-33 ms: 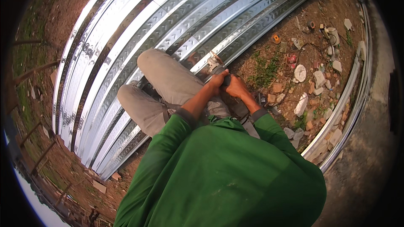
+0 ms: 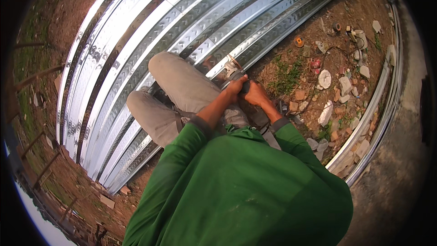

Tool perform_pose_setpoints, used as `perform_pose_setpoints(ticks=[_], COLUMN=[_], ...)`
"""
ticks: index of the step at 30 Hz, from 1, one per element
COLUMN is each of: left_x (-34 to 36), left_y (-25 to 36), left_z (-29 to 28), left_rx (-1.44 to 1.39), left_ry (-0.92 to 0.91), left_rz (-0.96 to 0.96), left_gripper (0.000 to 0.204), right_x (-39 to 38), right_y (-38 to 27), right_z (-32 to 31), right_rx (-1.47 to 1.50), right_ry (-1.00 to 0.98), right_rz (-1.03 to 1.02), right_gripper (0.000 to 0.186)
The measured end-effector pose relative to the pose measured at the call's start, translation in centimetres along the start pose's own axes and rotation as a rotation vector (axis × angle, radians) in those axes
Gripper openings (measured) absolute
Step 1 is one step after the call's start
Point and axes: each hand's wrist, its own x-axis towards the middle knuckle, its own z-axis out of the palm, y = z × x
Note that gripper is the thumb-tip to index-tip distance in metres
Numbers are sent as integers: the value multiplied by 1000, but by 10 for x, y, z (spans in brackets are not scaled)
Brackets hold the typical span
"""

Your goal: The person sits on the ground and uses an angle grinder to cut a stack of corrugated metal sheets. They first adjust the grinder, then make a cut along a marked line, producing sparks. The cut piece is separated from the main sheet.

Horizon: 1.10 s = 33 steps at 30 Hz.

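Note:
Both of my hands are wrapped round an angle grinder (image 2: 233, 70) in front of my knees. My left hand (image 2: 235, 86) grips its body just behind the metal head. Close beside it, my right hand (image 2: 256, 94) is closed round the dark rear part, much of which the fingers hide. The thin disc (image 2: 235, 60) points away from me, over the near edge of the shiny ribbed metal sheets (image 2: 182, 32). Whether the disc touches the metal, I cannot tell.
My bent legs (image 2: 182, 77) rest over the sheets. On the right, stones (image 2: 326, 113), brick bits (image 2: 300, 95) and an orange round thing (image 2: 298, 41) lie on the soil. Long metal channels (image 2: 359, 141) run along a concrete strip (image 2: 387, 155) at far right.

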Motion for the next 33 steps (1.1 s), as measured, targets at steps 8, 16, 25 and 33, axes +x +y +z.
perform_pose_setpoints(ticks=[8, 16, 25, 33], left_x=[28, 50, 45, 43], left_y=[-1, -15, -13, -43], left_z=[-2, -5, -1, 14], left_rx=[38, 168, 79, 304], left_ry=[-39, 31, -32, -60], left_rz=[4, -39, -57, -19], left_gripper=[42, 48, 46, 39], right_x=[1, -2, 2, -29], right_y=[-8, 2, 9, 53], right_z=[-17, -14, -9, -2], right_rx=[-31, -32, -9, 873], right_ry=[-101, -81, -97, -445], right_rz=[81, 74, 72, 495], right_gripper=[82, 79, 80, 69])
